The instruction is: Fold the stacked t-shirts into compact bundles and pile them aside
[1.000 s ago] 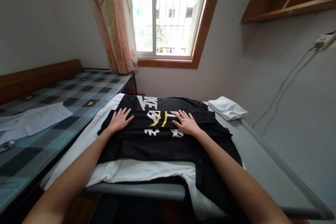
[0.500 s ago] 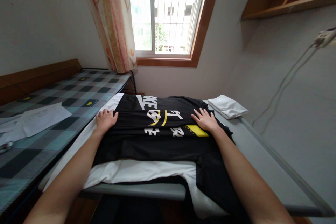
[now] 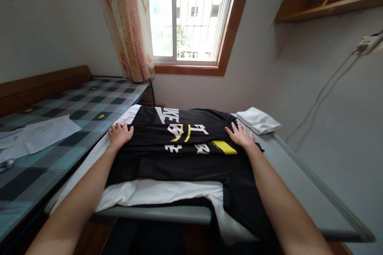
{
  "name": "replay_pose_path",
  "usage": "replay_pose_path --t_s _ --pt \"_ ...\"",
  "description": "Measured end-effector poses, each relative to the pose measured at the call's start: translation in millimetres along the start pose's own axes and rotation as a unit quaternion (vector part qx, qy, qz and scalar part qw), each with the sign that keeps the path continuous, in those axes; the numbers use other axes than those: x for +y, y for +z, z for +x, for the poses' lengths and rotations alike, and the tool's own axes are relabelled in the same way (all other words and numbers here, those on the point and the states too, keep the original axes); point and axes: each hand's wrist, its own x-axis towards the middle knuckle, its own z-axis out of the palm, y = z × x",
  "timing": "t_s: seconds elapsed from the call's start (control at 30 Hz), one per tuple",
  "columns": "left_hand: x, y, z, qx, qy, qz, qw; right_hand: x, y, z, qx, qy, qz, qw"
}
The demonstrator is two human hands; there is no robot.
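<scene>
A black shirt [image 3: 185, 167] with white and yellow print lies across a grey table [image 3: 305, 183], a fold running along its middle. Under it is a white garment [image 3: 161, 192], showing at the near edge and on the left. My left hand [image 3: 120, 134] rests on the shirt's left end, its fingers spread and pointing away from me. On the right end lies my right hand [image 3: 240, 134], also with fingers apart, flat on the fabric. A black sleeve and some white cloth hang over the near edge at the right.
A folded white cloth [image 3: 257, 120] lies on the table's far right. To the left is a bed with a checked cover [image 3: 98, 117], papers [image 3: 44, 133] on it. A wooden shelf [image 3: 326, 8] and a socket with a cable [image 3: 366, 44] are on the right wall.
My right hand has shifted slightly to the right along the shirt. My left hand stays in nearly the same place.
</scene>
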Motion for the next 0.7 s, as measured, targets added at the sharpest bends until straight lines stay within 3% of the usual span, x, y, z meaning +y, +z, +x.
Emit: replay_pose_path --t_s 0.2,0.37,0.5,0.7 --pt "-2 -0.2 4 -0.01 -0.01 -0.036 0.999 -3 1 -10 0.105 -0.04 -0.036 0.993" --pt "-4 -0.4 11 -0.01 -0.013 -0.096 0.995 -14 2 -19 0.196 -0.161 -0.001 0.967" --pt "-8 -4.9 17 -0.015 -0.016 -0.156 0.988 -20 8 -19 0.193 -0.219 0.033 0.956" --pt "-19 -11.7 21 -0.037 -0.014 -0.327 0.944 -18 14 -17 0.172 -0.211 0.062 0.96"
